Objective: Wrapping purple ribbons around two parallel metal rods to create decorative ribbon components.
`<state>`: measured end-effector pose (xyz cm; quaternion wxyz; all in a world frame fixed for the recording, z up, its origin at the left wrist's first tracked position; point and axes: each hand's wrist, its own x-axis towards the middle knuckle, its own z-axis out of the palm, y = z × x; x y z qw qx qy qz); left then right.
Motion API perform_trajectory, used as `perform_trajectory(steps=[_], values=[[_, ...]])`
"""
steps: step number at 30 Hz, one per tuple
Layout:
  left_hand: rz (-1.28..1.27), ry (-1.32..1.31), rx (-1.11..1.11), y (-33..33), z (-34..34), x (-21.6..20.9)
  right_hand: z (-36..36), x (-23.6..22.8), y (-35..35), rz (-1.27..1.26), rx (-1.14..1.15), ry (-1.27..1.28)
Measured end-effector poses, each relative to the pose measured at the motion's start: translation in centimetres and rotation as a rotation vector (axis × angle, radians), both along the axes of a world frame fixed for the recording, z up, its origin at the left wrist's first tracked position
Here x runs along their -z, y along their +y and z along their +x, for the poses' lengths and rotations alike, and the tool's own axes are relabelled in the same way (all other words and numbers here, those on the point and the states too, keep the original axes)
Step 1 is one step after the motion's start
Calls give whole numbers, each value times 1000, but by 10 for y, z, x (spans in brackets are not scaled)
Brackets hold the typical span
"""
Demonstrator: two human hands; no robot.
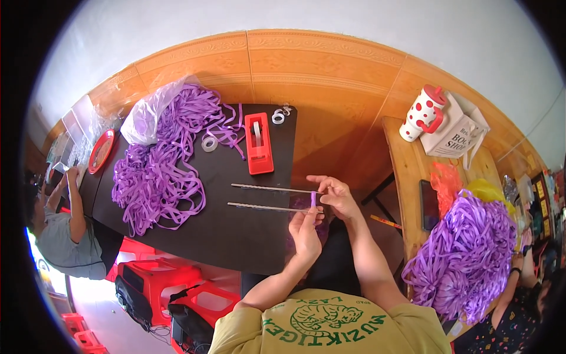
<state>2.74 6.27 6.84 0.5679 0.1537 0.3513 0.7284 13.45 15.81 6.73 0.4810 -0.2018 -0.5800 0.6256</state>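
Observation:
Two thin metal rods lie side by side, reaching from over the black table past its right edge. A short purple ribbon spans the gap between them near their right ends. My left hand is closed below it, thumb and fingertips pinching the ribbon by the lower rod. At the upper rod's end is my right hand, index finger stretched out to the left and thumb apart from it, close to the ribbon. Part of its fingers is hidden.
On the black table are a purple ribbon heap, a red tape dispenser, tape rolls and a red plate. A wooden table holds a dotted tumbler, phone and ribbon pile. People sit both sides.

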Motion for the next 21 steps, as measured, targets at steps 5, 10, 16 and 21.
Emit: perform_trajectory(steps=[5, 10, 16, 21], values=[[-13, -35, 21, 1, 0, 0, -28, 19, -5, -323, -136, 182], [-5, -63, 7, -1, 2, -2, -46, 80, -17, -298, -147, 98], [15, -52, 22, -3, 5, 1, -20, 54, -15, -769, 147, 202], [-66, 108, 164, -30, 13, 13, -14, -19, -30, -478, 163, 14]])
